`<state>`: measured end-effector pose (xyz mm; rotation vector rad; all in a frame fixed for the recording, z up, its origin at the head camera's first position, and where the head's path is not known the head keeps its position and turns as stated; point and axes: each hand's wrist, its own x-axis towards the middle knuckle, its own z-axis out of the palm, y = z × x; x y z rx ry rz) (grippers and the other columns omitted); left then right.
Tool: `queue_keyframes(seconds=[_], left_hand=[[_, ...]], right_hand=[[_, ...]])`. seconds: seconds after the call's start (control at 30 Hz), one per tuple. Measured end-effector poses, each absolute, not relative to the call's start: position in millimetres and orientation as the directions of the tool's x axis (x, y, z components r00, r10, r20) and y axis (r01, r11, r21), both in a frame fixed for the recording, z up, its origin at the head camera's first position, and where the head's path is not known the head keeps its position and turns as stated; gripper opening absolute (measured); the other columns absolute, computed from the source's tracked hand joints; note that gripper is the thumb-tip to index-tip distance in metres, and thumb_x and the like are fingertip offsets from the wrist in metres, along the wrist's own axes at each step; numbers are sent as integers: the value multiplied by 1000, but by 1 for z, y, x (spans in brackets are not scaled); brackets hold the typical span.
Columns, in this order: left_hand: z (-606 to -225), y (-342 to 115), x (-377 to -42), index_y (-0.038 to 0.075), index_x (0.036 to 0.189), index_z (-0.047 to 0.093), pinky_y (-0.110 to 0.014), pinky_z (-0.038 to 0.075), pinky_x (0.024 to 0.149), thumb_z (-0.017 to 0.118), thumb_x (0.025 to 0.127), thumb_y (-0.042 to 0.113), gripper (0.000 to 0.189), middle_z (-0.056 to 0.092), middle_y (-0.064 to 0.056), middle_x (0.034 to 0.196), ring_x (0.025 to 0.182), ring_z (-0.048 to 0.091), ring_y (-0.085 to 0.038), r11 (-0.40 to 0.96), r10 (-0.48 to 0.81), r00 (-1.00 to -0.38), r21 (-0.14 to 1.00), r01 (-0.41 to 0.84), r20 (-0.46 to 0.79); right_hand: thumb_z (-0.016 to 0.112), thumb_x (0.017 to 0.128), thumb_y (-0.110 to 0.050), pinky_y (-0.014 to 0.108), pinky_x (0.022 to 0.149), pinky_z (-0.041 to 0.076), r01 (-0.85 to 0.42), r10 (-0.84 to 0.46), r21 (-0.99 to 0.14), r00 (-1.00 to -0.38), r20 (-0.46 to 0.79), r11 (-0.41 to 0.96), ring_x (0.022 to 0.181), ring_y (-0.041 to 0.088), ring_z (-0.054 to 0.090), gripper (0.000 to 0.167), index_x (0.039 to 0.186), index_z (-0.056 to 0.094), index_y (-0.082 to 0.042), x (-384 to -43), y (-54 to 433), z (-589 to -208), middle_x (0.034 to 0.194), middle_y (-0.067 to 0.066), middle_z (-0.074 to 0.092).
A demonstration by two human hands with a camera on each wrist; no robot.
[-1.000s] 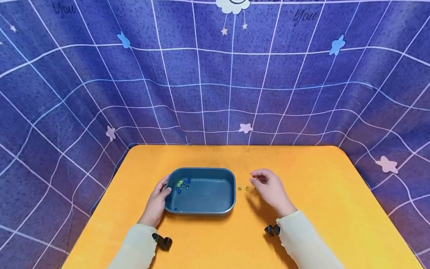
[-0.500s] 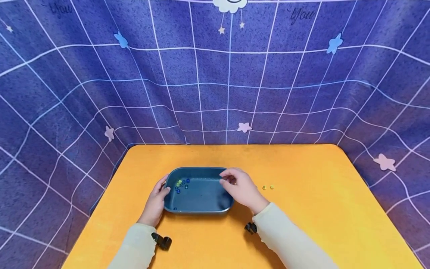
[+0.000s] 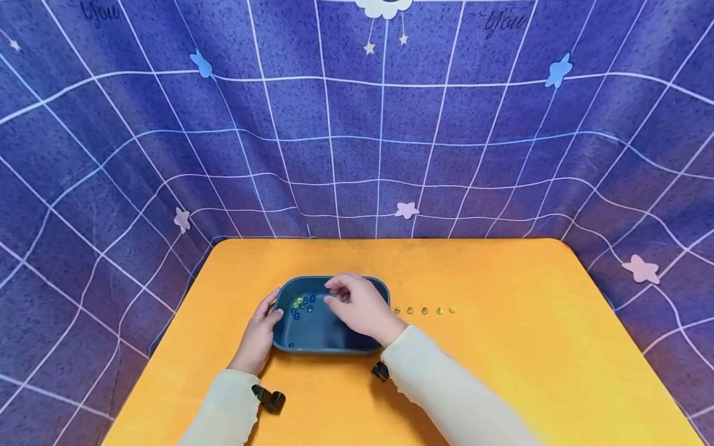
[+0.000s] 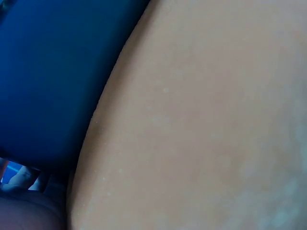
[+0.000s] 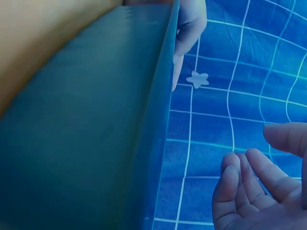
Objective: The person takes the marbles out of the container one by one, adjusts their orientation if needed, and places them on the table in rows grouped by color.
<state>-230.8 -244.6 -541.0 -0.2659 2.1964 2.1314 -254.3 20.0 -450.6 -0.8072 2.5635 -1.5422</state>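
A dark blue-green rectangular tub (image 3: 334,347) stands on the yellow table. My left hand (image 3: 258,334) grips its left end, thumb over the rim and fingers outside. In the left wrist view the tub's wall (image 4: 53,86) fills the upper left. Blue marbles (image 3: 297,316) and yellow-green marbles (image 3: 299,301) lie inside at the left. My right hand (image 3: 359,308) hovers over the tub's right half, fingers loosely bent. The right wrist view shows that hand's thumb and fingers (image 5: 268,182) apart, with nothing between them.
Several yellowish marbles (image 3: 425,310) lie in a straight row on the table (image 3: 502,371), running right from the tub's right end. A purple-blue gridded curtain (image 3: 357,155) with stars surrounds the back and sides.
My right hand has moved left from beside the tub to over its inside, uncovering the row of marbles. My left hand keeps its grip on the tub.
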Motion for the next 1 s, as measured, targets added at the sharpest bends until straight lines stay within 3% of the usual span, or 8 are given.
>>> queue_keyframes(seconds=[0.23,0.43,0.63,0.8,1.0], left_hand=[[-539,-244,-230,27,163,30,-48,18,124,41,112,23,52,24,-1,168,153,20,-23,27,-65,-981,983,-184,-182],[-539,-245,-230,27,163,30,-45,22,123,42,112,23,52,26,-1,167,150,26,-21,9,-59,-982,983,-181,-180],[-541,-246,-230,25,163,30,-45,25,122,42,112,21,52,29,-3,166,148,30,-21,3,-59,-983,985,-172,-172],[-541,-247,-230,24,163,30,-42,25,122,42,112,20,53,30,-2,165,147,32,-19,1,-60,-984,985,-170,-170],[-542,-247,-231,26,162,31,-41,24,122,43,112,21,52,29,-1,166,149,29,-18,1,-60,-984,986,-167,-167]], right_hand=[[70,99,-22,24,81,53,-416,-474,-832,-853,217,368,89,9,59,23,120,70,-12,-260,-9,-454,107,-1,67],[71,99,-23,23,81,52,-359,-459,-821,-878,136,443,91,10,58,28,124,70,-12,-266,-31,-463,106,-4,64],[71,100,-22,25,84,54,-330,-460,-799,-884,77,502,92,9,59,32,130,69,-10,-275,-48,-474,119,1,68],[71,99,-21,26,84,55,-318,-453,-774,-890,45,547,94,7,62,29,127,71,-13,-282,-61,-482,119,-3,69],[72,99,-22,33,97,53,-278,-417,-735,-909,-7,619,108,11,64,29,126,72,-17,-286,-72,-488,125,-4,69]])
